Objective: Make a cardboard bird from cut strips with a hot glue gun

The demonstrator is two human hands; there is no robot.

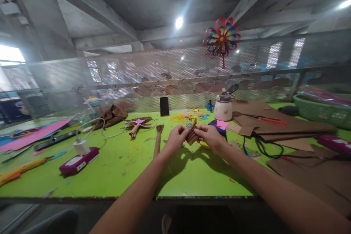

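Note:
A small piece of folded brown paper, creased into pleats, is held above the green table between my two hands. My left hand pinches its left side between thumb and fingers. On its right side, the fingers of my right hand grip the edge. Just left of my left hand lies a rolled brown paper stick with a frayed, fringed top. A dark blue and yellow object is partly hidden behind my right hand.
Yellow and blue paper scraps lie behind my hands, near a phone and a white bottle. Brown paper sheets and a green basket are at right. A purple power strip with a white charger sits at left.

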